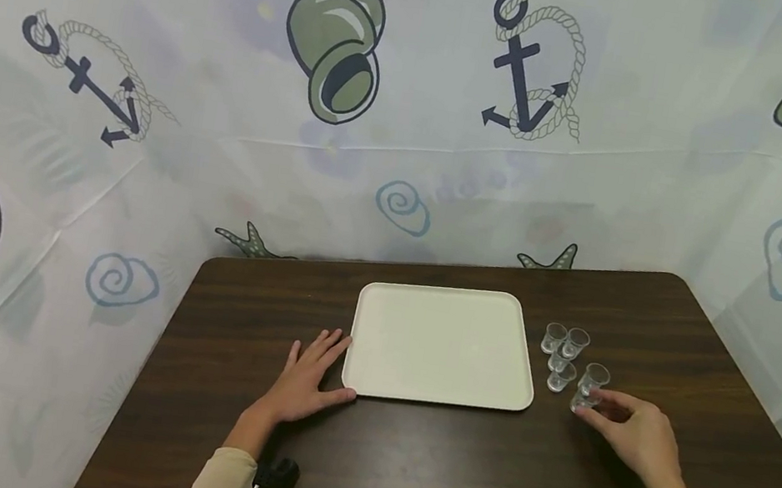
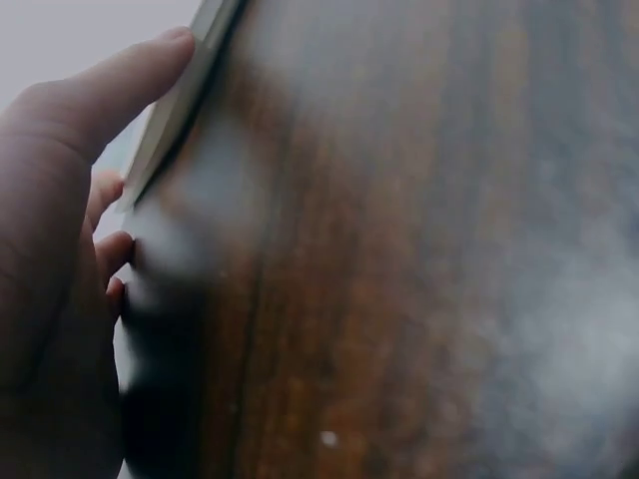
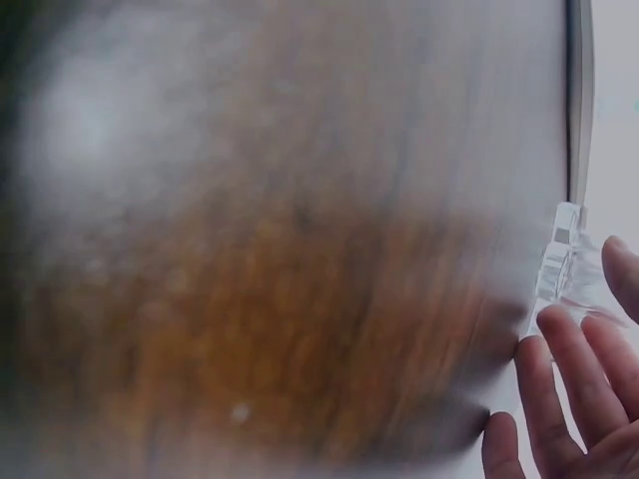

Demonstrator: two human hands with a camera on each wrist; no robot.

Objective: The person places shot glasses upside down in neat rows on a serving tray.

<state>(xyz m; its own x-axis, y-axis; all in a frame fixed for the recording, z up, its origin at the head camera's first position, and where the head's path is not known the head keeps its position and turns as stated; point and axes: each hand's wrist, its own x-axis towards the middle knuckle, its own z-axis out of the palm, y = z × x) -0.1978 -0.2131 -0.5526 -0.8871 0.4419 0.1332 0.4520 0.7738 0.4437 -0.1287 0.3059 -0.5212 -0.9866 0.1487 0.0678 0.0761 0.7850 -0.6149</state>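
A cream rectangular tray (image 1: 442,344) lies flat on the dark wooden table. My left hand (image 1: 304,379) is spread at its left side, thumb at the near left corner and fingertips along the left rim; the left wrist view shows the thumb (image 2: 140,85) against the tray's edge. Several small clear shot glasses (image 1: 561,377) stand to the right of the tray. With thumb and fingertips, my right hand (image 1: 635,437) grips the nearest shot glass (image 1: 582,401), partly hidden by the fingers. Another glass (image 1: 596,376) stands just behind it.
The table (image 1: 417,476) has its far edge close to a printed cloth backdrop (image 1: 419,155) with shells and anchors. More cloth hangs at the left and right sides. Dark wrist cameras (image 1: 278,476) sit at both forearms.
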